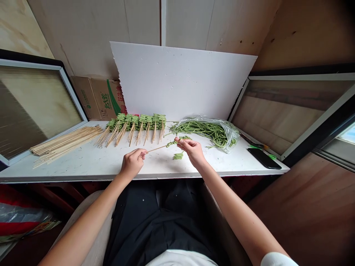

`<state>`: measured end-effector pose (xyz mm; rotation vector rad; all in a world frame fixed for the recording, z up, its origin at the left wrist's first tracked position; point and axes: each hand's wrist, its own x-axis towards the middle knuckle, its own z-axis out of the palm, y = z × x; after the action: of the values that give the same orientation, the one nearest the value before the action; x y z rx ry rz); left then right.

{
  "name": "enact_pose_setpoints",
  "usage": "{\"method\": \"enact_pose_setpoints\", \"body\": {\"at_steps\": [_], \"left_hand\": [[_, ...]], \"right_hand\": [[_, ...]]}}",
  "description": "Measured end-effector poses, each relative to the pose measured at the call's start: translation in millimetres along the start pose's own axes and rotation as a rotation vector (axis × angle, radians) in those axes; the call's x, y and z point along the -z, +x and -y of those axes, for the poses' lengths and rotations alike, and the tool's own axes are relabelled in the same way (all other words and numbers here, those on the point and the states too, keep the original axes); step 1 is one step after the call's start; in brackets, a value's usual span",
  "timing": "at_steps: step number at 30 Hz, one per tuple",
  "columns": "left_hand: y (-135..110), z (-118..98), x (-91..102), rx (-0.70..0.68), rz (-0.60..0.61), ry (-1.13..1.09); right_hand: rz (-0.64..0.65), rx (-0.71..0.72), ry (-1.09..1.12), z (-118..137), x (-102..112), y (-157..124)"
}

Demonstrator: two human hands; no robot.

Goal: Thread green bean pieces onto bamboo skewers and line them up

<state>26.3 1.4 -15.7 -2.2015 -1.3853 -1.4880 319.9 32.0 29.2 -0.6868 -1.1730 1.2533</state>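
Note:
My left hand (134, 161) is closed on the near end of a wooden skewer (156, 149), which slants up to the right above the white table. Green bean pieces (171, 143) are threaded on its far part. At that end the fingers of my right hand (193, 150) pinch the beans; exactly which piece they hold is partly hidden. Just below, a small folded bundle of green bean (178, 156) lies on the table. Behind my right hand rests a clear plastic bag (231, 131) with long green beans (202, 129) spilling out.
Rows of bean skewers (138, 123) lie stacked at the back left. Left of them is a pile of bare skewers (66, 142). A black phone (264, 158) sits at the right edge. A cardboard box (95, 98) and a white board (183, 81) stand behind the table.

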Motion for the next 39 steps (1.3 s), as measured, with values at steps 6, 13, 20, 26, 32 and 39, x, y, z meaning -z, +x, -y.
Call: {"method": "enact_pose_setpoints", "body": {"at_steps": [6,13,20,26,32,39], "left_hand": [[2.4,-6.9,-2.5,0.014,0.026,-0.066],[-1.4,-6.3,-6.5,0.016,0.036,-0.119],[0.4,-3.4,-4.1,0.036,0.046,-0.100],[1.3,-8.1,-1.8,0.068,0.027,-0.057],[3.0,-14.0,0.7,0.065,0.020,-0.041],[5.8,-10.4,3.0,0.093,0.012,-0.022]], "right_hand": [[-0.055,0.012,-0.035,0.2,1.5,2.6],[-0.060,0.013,-0.036,-5.7,2.5,2.6],[-0.061,-0.006,-0.001,-14.6,-0.6,1.6],[-0.085,-0.025,0.000,-19.7,-2.7,0.0],[-0.126,-0.058,-0.024,-20.3,-6.4,-1.2],[-0.081,-0.099,-0.006,-18.9,-5.7,-0.2]]}}
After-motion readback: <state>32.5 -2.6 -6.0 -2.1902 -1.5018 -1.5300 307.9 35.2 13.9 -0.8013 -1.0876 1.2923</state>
